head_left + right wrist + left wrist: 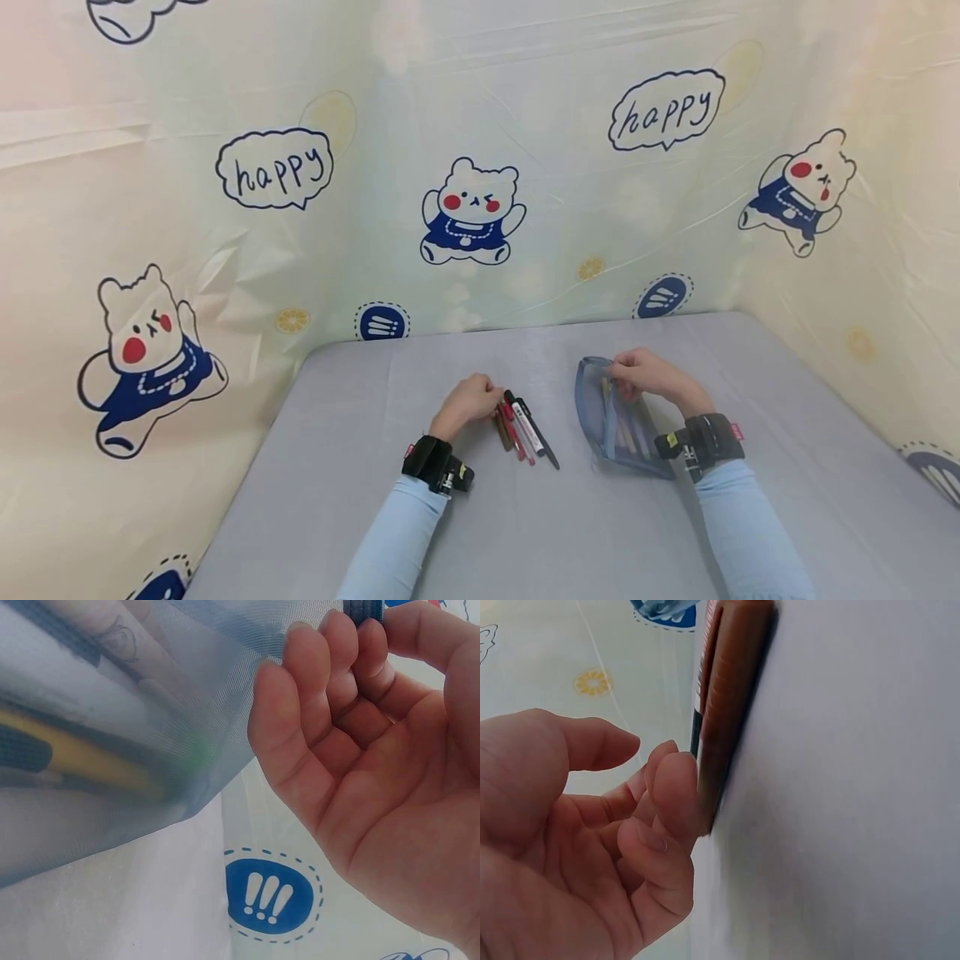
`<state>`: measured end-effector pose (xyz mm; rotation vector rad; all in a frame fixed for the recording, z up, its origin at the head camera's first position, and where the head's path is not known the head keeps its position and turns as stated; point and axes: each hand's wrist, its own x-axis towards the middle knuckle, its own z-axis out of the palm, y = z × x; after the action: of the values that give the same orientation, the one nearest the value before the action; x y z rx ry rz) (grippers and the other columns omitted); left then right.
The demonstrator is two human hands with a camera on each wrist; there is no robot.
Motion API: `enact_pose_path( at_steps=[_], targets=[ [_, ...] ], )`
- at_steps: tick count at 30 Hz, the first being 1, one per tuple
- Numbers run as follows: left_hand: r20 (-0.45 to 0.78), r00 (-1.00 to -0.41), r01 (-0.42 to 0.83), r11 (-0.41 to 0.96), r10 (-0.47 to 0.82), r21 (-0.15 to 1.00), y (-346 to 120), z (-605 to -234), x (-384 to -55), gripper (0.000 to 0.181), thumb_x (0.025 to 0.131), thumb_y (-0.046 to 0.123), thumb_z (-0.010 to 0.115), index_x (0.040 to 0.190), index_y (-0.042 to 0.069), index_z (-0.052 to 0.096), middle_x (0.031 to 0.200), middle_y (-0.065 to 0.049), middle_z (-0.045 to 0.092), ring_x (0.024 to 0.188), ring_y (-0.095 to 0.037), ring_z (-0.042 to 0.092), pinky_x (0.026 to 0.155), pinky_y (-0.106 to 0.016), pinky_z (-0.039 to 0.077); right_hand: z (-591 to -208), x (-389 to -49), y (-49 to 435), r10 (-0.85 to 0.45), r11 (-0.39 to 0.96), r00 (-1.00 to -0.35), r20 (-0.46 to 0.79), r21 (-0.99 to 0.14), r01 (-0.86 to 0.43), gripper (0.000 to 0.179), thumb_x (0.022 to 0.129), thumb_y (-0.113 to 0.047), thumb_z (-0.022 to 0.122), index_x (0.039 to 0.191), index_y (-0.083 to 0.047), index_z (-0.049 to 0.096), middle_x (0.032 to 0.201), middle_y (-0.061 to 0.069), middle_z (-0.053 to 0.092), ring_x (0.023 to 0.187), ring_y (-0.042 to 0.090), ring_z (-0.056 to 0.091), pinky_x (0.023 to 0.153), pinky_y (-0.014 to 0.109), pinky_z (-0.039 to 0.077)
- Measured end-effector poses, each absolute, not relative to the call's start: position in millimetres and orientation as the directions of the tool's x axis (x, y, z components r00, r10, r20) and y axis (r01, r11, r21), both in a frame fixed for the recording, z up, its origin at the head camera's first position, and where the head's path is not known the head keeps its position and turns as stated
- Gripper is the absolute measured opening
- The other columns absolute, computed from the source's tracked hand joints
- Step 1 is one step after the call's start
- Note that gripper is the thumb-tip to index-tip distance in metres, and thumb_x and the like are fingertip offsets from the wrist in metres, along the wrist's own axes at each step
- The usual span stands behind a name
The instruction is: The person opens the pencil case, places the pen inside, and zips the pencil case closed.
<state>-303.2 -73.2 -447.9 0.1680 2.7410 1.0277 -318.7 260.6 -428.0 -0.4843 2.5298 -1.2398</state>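
Observation:
My left hand [471,400] is at the upper end of a small group of pens on the table. In the left wrist view its thumb stands apart from loosely bent fingers [675,787], which touch the end of a brown marker [735,682]. Beside that marker lie red pens [513,431], a white marker [528,427] with a black cap and a dark pen [543,440]. My right hand [651,375] pinches the top edge of a blue mesh pencil case [589,408] between thumb and index finger. Through the mesh show several pens, one of them yellow [75,746].
A grey cloth covers the table [330,517]. Behind it and at both sides hangs a pale printed curtain [465,100] with cartoon bears. Each wrist carries a black strapped camera; the right one [705,442] is close to the case's lower corner.

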Motion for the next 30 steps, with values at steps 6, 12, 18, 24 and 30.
enact_pose_path(
  at_steps=[6,12,18,24,30],
  targets=[
    [-0.190,-0.968,0.006,0.770,0.164,0.638,-79.9,-454.5,-305.0,0.030,0.098,0.029,0.055,0.074,0.011,0.057,0.054,0.000,0.052,0.047,-0.015,0.045,0.044,-0.027,0.035,-429.6,-317.9,260.0,-0.430,0.577,-0.897,-0.102,-0.795,-0.186,0.026,0.097,-0.015,0.050,0.072,-0.009,0.053,0.064,0.001,0.055,0.064,0.017,0.057,0.062,0.034,0.051],
    [-0.226,-0.964,-0.023,0.799,0.142,0.601,-83.8,-460.1,-307.7,0.035,0.098,0.033,0.055,0.071,0.012,0.058,0.048,0.003,0.048,0.043,-0.014,0.043,0.041,-0.027,0.034,-431.4,-319.0,260.3,-0.420,0.576,-0.901,-0.113,-0.800,-0.168,0.025,0.097,-0.015,0.050,0.074,-0.007,0.053,0.066,0.003,0.055,0.064,0.018,0.057,0.063,0.034,0.052],
    [-0.275,-0.955,-0.077,0.804,0.110,0.589,-83.3,-461.2,-308.9,0.032,0.097,0.031,0.056,0.077,0.007,0.063,0.054,-0.002,0.056,0.044,-0.015,0.051,0.042,-0.026,0.039,-430.5,-318.7,257.9,-0.408,0.582,-0.906,-0.115,-0.797,-0.161,0.026,0.098,-0.014,0.050,0.074,-0.004,0.054,0.066,0.005,0.056,0.064,0.018,0.057,0.063,0.033,0.052],
    [-0.302,-0.949,-0.104,0.815,0.090,0.570,-81.2,-461.4,-309.9,0.029,0.096,0.030,0.057,0.079,0.007,0.063,0.054,-0.003,0.056,0.044,-0.015,0.052,0.040,-0.025,0.040,-430.9,-320.2,257.1,-0.416,0.590,-0.902,-0.119,-0.790,-0.168,0.027,0.099,-0.015,0.050,0.075,-0.003,0.055,0.066,0.005,0.057,0.064,0.018,0.057,0.062,0.032,0.051],
    [-0.293,-0.952,-0.098,0.814,0.091,0.573,-77.7,-459.8,-311.3,0.024,0.093,0.029,0.059,0.082,0.008,0.062,0.056,-0.003,0.056,0.044,-0.015,0.052,0.041,-0.026,0.040,-429.9,-320.8,258.0,-0.420,0.599,-0.901,-0.104,-0.778,-0.189,0.027,0.099,-0.016,0.051,0.077,-0.001,0.057,0.066,0.007,0.058,0.064,0.019,0.057,0.062,0.034,0.051]
  ],
)
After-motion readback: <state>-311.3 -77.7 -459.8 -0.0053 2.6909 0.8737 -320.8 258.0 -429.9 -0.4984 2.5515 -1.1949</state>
